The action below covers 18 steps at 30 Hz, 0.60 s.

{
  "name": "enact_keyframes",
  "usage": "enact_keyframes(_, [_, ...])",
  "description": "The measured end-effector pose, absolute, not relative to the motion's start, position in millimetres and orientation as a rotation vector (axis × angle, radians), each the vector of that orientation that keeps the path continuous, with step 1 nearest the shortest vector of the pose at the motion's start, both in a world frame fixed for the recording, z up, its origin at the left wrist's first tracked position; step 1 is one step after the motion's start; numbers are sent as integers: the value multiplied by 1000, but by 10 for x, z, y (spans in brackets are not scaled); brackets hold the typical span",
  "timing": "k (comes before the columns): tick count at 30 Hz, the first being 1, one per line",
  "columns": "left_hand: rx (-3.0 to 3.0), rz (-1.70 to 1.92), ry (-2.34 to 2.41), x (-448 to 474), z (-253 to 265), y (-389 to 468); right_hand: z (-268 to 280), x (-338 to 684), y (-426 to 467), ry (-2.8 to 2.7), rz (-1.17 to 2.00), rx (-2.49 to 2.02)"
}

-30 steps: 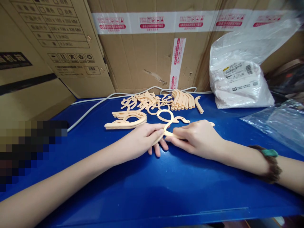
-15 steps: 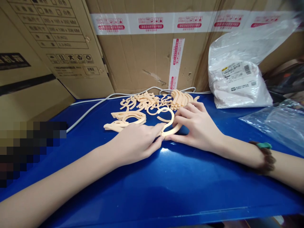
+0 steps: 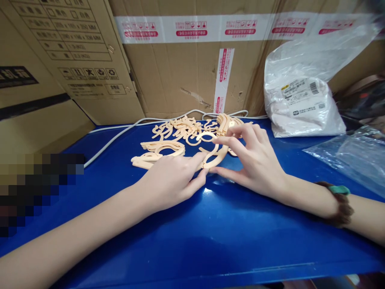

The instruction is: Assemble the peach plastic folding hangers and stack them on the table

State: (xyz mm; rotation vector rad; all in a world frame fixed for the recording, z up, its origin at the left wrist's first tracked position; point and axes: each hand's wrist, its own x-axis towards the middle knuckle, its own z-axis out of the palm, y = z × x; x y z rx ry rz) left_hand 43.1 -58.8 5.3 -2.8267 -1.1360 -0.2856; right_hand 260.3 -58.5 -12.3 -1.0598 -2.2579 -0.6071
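Observation:
Between my hands is a cream plastic folding clothes hanger (image 3: 221,157), its hook lying to the far side. My left hand (image 3: 173,180) pinches it at the near left end, and the fingers hide part of it. My right hand (image 3: 255,156) reaches round it from the right. Its index fingertip touches the hook, and its thumb is at the lower edge near the joint. Just beyond my left hand lie several folded hangers (image 3: 164,149) in a stack. Loose cream hooks and small parts (image 3: 185,127) are heaped behind, next to a stack of curved hanger arms (image 3: 224,122).
A blue table (image 3: 192,241) spreads under everything. Cardboard boxes (image 3: 171,76) wall the back and left. A white cable (image 3: 117,136) runs behind the parts. At the right are a white plastic bag (image 3: 303,108) with a label and a clear plastic sheet (image 3: 355,156).
My right index finger has lifted and moved onto the hook, and the right hand is more spread. The hook has tilted away and down. My left hand has hardly moved.

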Motion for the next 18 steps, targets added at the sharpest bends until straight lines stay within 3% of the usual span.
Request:
enact_keyframes(5, [-2806, -282, -1132, 438, 48, -592, -138, 2596, -598, -2397, -381, -889])
enact_keyframes(18, [-2832, -284, -936, 439, -8, -632, -144, 2619, -495, -2200, 244, -1007])
